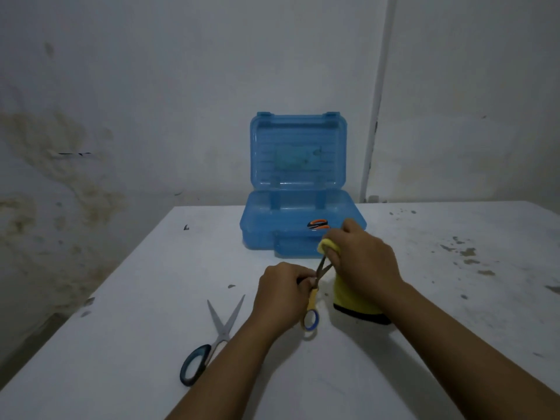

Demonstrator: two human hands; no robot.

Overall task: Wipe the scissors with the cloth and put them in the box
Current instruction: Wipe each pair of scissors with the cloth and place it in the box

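While the left hand (283, 291) grips yellow scissors (313, 301), the right hand (362, 256) pinches the cloth (354, 301) round their blades. Grey scissors (212, 338) lie left. The box (298, 213) stands open behind, near the table (454, 313) edge.

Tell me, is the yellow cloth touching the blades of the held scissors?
Touching: the head view shows the yellow cloth folded over the blade tips of the yellow-handled scissors.

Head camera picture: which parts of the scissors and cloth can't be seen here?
- Yellow-handled scissors: blade tips hidden in the yellow cloth that the right hand grips; second handle loop under the left hand.
- Orange-handled scissors in the blue box: blades hidden by the right hand.
- Grey scissors: one handle covered by the left forearm.
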